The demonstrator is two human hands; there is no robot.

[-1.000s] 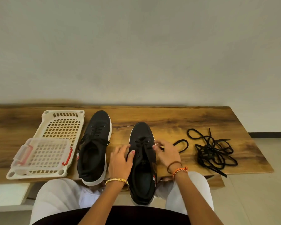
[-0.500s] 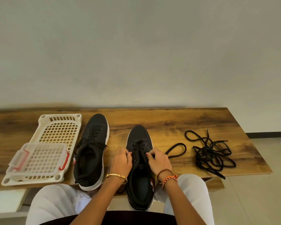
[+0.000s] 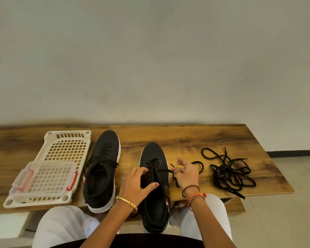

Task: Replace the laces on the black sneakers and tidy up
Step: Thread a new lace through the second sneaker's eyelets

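Observation:
Two black sneakers with white soles lie toe-away on the wooden table [image 3: 195, 138]. The left sneaker [image 3: 101, 169] is laced. The right sneaker [image 3: 155, 187] overhangs the near edge between my knees. My left hand [image 3: 137, 185] rests on its left side by the eyelets, thumb stretched over the opening. My right hand [image 3: 187, 173] pinches the end of that shoe's black lace [image 3: 197, 166] just right of the shoe; the lace loops on the table behind the hand. A tangled pile of black laces [image 3: 229, 173] lies further right.
A cream perforated plastic tray [image 3: 48, 199] sits at the table's left, with a small clear lidded box with red clips [image 3: 45, 178] on it. A plain wall rises behind the table. Tiled floor lies to the right.
My right hand has moved right, away from the shoe, drawing the lace end out sideways. My left hand shifted from the eyelets to the shoe's left side.

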